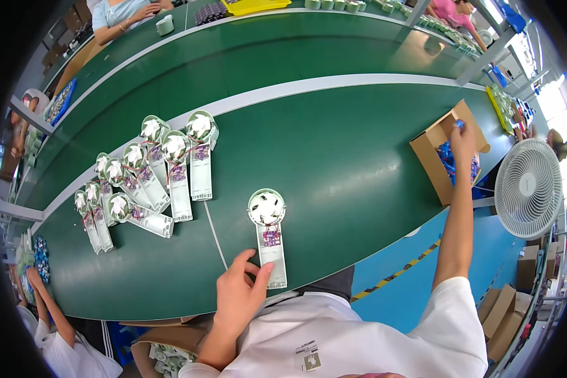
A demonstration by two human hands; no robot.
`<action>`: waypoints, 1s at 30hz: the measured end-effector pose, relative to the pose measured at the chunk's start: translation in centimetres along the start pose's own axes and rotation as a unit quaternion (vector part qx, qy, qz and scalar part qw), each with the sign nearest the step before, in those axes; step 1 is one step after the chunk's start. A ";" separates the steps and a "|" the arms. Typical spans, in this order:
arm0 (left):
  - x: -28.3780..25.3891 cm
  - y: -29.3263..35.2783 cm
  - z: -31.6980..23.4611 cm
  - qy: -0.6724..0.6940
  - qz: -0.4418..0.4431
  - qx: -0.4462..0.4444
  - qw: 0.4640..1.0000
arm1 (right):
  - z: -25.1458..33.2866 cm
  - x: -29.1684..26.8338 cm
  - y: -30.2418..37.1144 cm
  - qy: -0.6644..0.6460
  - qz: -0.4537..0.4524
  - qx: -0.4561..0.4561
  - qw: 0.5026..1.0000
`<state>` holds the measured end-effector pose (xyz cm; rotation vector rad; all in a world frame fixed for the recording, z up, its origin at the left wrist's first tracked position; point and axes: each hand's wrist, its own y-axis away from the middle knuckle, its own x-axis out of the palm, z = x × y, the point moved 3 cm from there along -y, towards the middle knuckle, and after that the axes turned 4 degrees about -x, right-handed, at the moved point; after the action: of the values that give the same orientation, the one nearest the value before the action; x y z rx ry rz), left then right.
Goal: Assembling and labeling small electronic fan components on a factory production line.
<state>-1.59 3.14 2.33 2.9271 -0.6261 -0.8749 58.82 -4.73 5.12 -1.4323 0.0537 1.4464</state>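
An opened handheld fan housing lies on the green table in front of me, its round head with a white fan wheel pointing away. A purple circuit board and red wires show in its pale handle. My left hand is at the handle's left edge, thumb over the lower part, fingers apart and loosely bent. Out to the right, my right hand is raised over a cardboard box, closed on a small blue part. Many similar blue parts lie in the box; their exact kind is too small to tell.
Several more opened fan housings lie grouped at the left. A white round fan stands beyond the table's right end. A pale rail separates the far belt. Other people work at far left, left and far right. A carton of pale parts stands below.
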 end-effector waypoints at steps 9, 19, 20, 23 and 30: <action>-1.6 0.4 -3.2 0.068 -0.045 0.108 0.991 | 23.6 -5.8 15.1 -0.638 0.467 0.143 0.596; 1.5 -0.9 -4.0 0.206 -0.050 0.222 0.952 | 30.9 -9.4 24.8 -0.593 0.540 0.044 0.595; 1.5 -0.6 -3.8 0.216 -0.059 0.248 0.942 | 30.7 -9.3 24.9 -0.607 0.518 0.044 0.601; 1.3 0.1 -3.5 0.202 -0.053 0.225 0.952 | 30.9 -9.1 25.8 -0.622 0.499 0.045 0.602; 2.3 0.4 -2.9 0.193 -0.092 0.221 0.952 | 31.1 -9.0 27.0 -0.575 0.485 0.020 0.659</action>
<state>1.57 1.62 3.59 3.4578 -0.5854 -0.1518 16.82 -1.90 4.34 -0.0765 0.0470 2.9841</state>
